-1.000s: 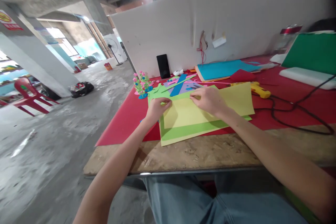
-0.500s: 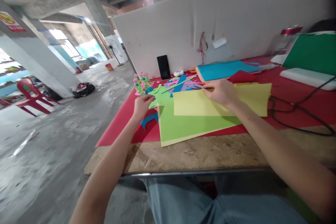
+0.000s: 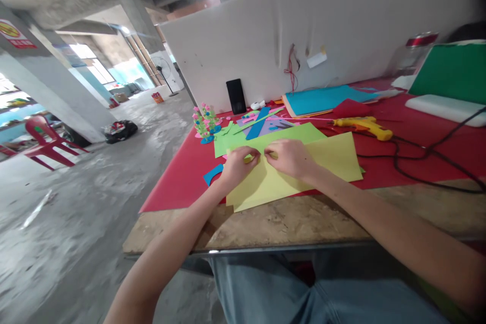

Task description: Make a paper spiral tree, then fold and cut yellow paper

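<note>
A yellow paper sheet [image 3: 296,185] lies slanted over the green paper sheet [image 3: 304,134], close to the table's front edge. My left hand [image 3: 238,164] is closed in a pinch at the yellow sheet's upper edge, near its left end. Just to the right, my right hand [image 3: 289,156] pinches the same edge, thumb and forefinger together. A small gap separates the two hands. Under the hands, part of the green sheet is hidden. A blue curved paper scrap [image 3: 212,174] rests left of my left hand.
Two small paper trees [image 3: 205,124] stand at the back left. Coloured strips [image 3: 260,122] lie behind the sheets. To the right are a yellow glue gun [image 3: 364,125] and black cable [image 3: 398,162]. A black phone [image 3: 236,96] leans on the partition, and blue paper [image 3: 322,101] lies behind.
The yellow sheet has come left and toward me, uncovering the glue gun. My right hand moved left with it; my left hand moved right from beside the paper trees onto the sheet's edge.
</note>
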`<act>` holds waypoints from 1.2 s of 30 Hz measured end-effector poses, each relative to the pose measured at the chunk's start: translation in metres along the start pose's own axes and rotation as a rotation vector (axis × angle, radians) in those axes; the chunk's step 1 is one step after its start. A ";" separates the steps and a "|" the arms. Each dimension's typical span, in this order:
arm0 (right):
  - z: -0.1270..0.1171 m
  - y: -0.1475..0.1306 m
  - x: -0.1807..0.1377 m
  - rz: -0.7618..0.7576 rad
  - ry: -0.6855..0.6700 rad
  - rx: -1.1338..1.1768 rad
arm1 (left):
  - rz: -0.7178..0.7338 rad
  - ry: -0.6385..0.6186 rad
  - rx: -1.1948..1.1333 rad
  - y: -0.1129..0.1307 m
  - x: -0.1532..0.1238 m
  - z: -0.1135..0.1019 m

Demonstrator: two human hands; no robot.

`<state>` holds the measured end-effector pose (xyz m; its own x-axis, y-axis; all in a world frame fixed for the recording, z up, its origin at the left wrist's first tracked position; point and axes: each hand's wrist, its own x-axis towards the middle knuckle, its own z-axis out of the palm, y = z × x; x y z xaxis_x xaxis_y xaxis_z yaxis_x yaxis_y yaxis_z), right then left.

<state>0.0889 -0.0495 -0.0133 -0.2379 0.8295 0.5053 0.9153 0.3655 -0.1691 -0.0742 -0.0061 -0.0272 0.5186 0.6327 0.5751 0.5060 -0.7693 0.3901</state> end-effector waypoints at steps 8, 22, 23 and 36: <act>0.000 0.000 0.000 -0.019 -0.012 -0.014 | -0.016 -0.035 0.009 0.002 0.003 -0.005; -0.015 0.031 0.008 0.035 0.153 -0.056 | -0.158 0.018 0.036 -0.044 0.012 -0.019; -0.015 0.031 0.008 0.034 0.152 -0.060 | -0.172 0.024 0.031 -0.047 0.012 -0.020; -0.027 0.057 0.010 0.158 0.171 0.259 | -0.399 0.019 -0.444 -0.049 0.014 -0.031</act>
<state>0.1474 -0.0313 0.0047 -0.0217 0.8097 0.5864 0.8187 0.3511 -0.4544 -0.1132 0.0380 -0.0155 0.3336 0.8818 0.3333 0.3207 -0.4386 0.8395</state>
